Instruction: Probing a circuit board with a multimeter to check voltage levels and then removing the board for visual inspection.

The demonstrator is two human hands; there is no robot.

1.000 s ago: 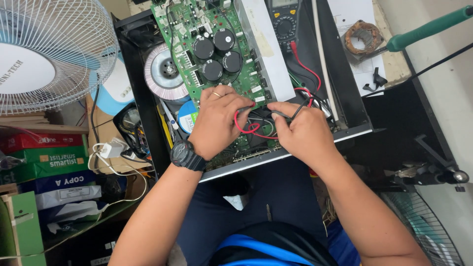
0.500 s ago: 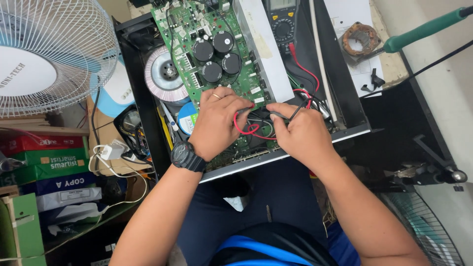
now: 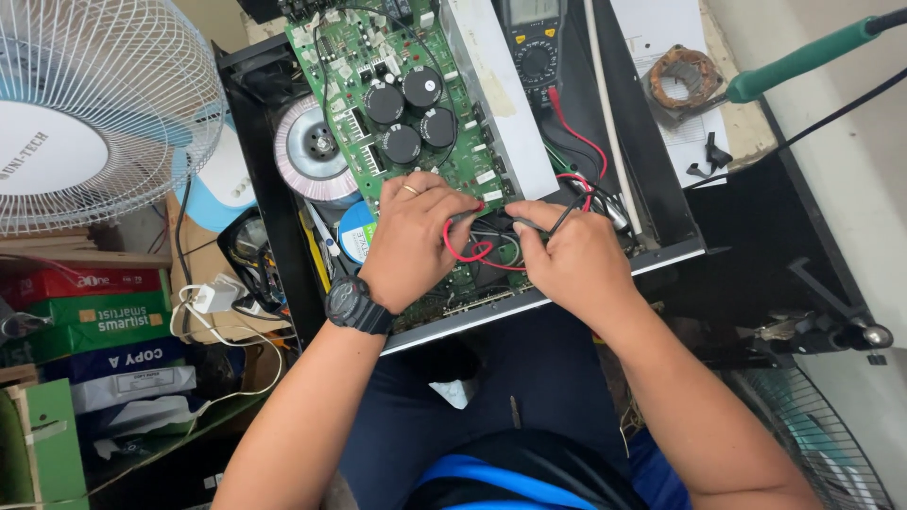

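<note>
A green circuit board with three black round capacitors lies in an open black metal chassis on my lap. My left hand, with a ring and a black wristwatch, pinches a red test lead against the board's near edge. Close to it on the right, my right hand grips a black test lead. Both leads run up to a dark multimeter at the chassis' far side. The fingers hide the probe tips.
A round silver transformer sits left of the board. A white fan and stacked paper packs stand at the left. A green-handled soldering iron and a brown wire coil lie on the right bench. Another fan grille is bottom right.
Both hands stay at the same spot on the board's near edge, with only slight finger shifts. The view has barely moved.
</note>
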